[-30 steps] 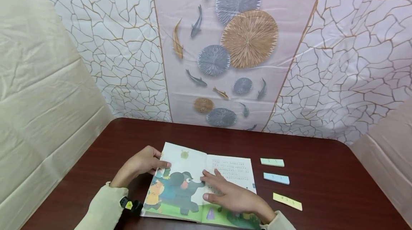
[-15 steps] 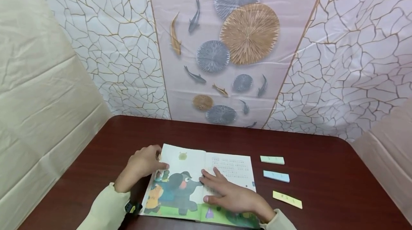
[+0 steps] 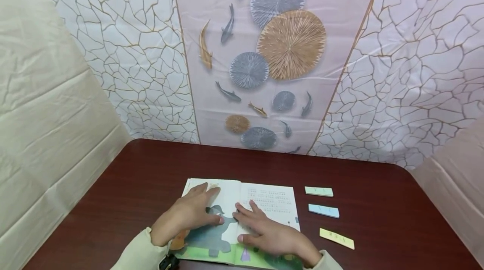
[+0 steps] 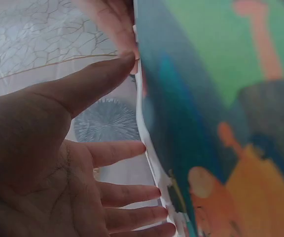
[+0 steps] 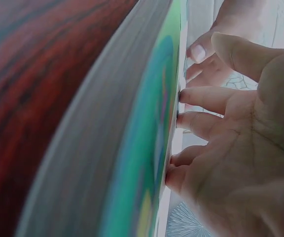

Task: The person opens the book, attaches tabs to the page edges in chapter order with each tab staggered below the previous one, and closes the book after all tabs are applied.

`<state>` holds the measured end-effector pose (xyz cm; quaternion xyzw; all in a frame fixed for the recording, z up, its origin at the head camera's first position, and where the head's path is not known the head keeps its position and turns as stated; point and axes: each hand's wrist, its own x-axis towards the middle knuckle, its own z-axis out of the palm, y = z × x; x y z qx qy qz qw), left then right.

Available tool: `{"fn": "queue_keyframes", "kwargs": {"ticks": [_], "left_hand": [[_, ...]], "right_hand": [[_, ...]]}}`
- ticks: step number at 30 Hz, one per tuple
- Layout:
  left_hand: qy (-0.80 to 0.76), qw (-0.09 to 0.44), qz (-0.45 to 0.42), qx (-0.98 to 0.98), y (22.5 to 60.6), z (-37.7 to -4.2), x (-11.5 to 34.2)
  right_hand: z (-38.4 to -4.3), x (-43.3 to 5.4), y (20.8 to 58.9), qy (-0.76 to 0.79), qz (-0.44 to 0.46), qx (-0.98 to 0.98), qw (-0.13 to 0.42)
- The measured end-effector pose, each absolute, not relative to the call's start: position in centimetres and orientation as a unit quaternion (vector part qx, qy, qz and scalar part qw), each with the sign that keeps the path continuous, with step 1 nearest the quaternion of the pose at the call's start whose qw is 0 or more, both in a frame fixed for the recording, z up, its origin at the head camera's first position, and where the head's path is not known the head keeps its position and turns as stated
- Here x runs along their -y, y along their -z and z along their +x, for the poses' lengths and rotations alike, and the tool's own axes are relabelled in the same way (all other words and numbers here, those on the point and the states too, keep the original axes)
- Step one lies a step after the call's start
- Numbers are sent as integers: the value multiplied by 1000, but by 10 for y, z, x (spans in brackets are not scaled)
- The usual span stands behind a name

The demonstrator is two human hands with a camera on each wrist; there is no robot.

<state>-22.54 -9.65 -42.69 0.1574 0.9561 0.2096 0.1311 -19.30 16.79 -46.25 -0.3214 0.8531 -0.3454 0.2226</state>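
An illustrated book (image 3: 264, 190) lies open on the dark table, with a blue-grey elephant on its left page and printed text on its right page. My left hand (image 3: 189, 211) rests on the left page, fingers spread, partly covering the elephant. On the right page lies my right hand (image 3: 266, 230), its fingers stretched toward the spine. In the left wrist view, the fingertips of the left hand (image 4: 78, 143) touch the page. The right wrist view has the right hand's (image 5: 221, 133) fingertips against the page, above the thick edge of the book (image 5: 92, 118).
Right of the book, three paper strips lie in a column: green (image 3: 319, 191), blue (image 3: 323, 211) and yellow (image 3: 337, 238). A patterned curtain (image 3: 249, 106) hangs behind the reddish-brown table (image 3: 159, 161), and pale cloth (image 3: 56, 114) stands at the left side.
The left hand has let go of the left page's outer edge and moved right onto the page, which now lies flatter. The right hand has stayed nearly in place.
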Motion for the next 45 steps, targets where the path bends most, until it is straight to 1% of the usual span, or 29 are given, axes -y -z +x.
{"fn": "queue_keyframes", "kwargs": {"ticks": [9, 15, 20, 22, 25, 27, 30, 33, 39, 45], "left_hand": [[-203, 139, 152, -957, 432, -223, 93], [-203, 145, 143, -958, 434, -222, 91], [-218, 147, 136, -955, 436, -220, 94], [-224, 147, 139, -953, 437, -220, 94], [-228, 149, 144, -951, 438, -219, 94], [-228, 147, 146, -951, 438, -219, 94], [-227, 141, 147, -952, 437, -219, 93], [-228, 137, 149, -952, 436, -220, 94], [-233, 137, 148, -951, 435, -219, 95], [-239, 140, 154, -948, 436, -218, 94]], "right_hand": [[-194, -169, 463, 343, -326, -852, 224], [-186, -163, 447, 345, -316, -856, 220], [-186, -162, 434, 333, -307, -872, 185], [-191, -169, 432, 326, -307, -881, 155], [-197, -184, 429, 330, -271, -896, 123], [-201, -195, 427, 330, -233, -908, 113], [-207, -209, 424, 341, -172, -916, 123], [-212, -219, 425, 318, -136, -930, 124], [-221, -231, 433, 221, -111, -962, 118], [-222, -233, 438, 179, -101, -971, 125]]}}
